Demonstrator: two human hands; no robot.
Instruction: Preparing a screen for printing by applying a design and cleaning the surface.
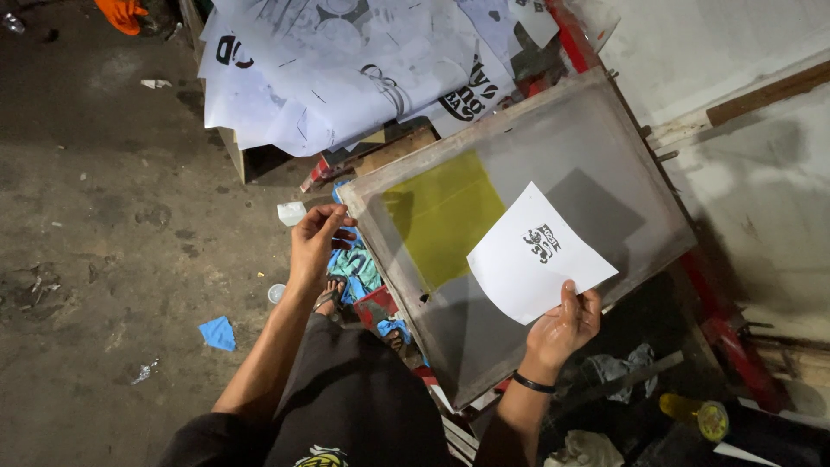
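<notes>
A wooden-framed printing screen (596, 130) with grey mesh and a yellow-green rectangular patch (443, 214) lies tilted in front of me. My left hand (316, 242) grips its left frame edge near the corner. Over the mesh, my right hand (564, 327) pinches the lower edge of a white paper sheet (527, 259) bearing a small black printed design. A black band circles my right wrist.
A heap of large white printed sheets (346, 69) lies at the top. Blue cloth (356, 266) and red frame parts (724, 333) sit under the screen. A pale table surface (761, 199) is at right. A dirty floor (104, 225) with scraps is at left.
</notes>
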